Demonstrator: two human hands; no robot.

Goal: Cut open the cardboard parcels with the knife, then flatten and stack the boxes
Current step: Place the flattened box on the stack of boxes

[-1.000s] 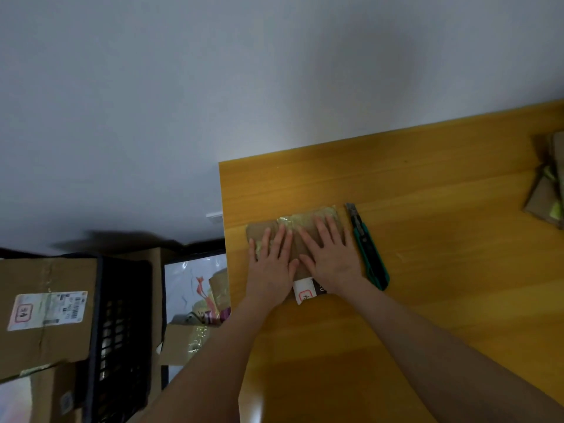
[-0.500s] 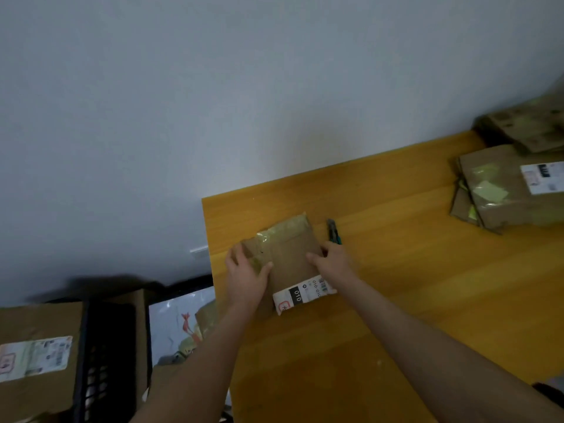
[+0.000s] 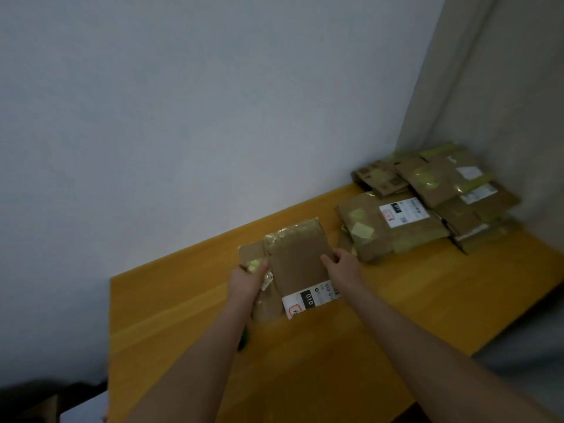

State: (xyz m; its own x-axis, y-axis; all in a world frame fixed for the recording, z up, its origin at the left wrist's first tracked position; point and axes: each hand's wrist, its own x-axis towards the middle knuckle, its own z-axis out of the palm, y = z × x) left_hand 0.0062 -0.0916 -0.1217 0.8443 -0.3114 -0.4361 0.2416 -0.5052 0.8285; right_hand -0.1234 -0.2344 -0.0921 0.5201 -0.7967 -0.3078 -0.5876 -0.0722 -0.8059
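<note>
Flattened cardboard box [image 3: 297, 264] with white label, held over the middle of the wooden table [image 3: 396, 300], your left hand [image 3: 245, 282] gripped its left edge, your right hand [image 3: 343, 267] gripped its right edge, stack of flattened boxes [image 3: 427, 203] lay just beyond, by the wall.

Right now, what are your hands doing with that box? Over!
Both busy: left hand, right hand grip the flattened box by its side edges. The stack of flat boxes lies close on its right. Nothing between them.

Orange wooden table [image 3: 305, 361], flattened cardboard boxes [image 3: 393, 230] piled at its far right corner, green knife [image 3: 243, 341] nearer, mostly hidden
</note>
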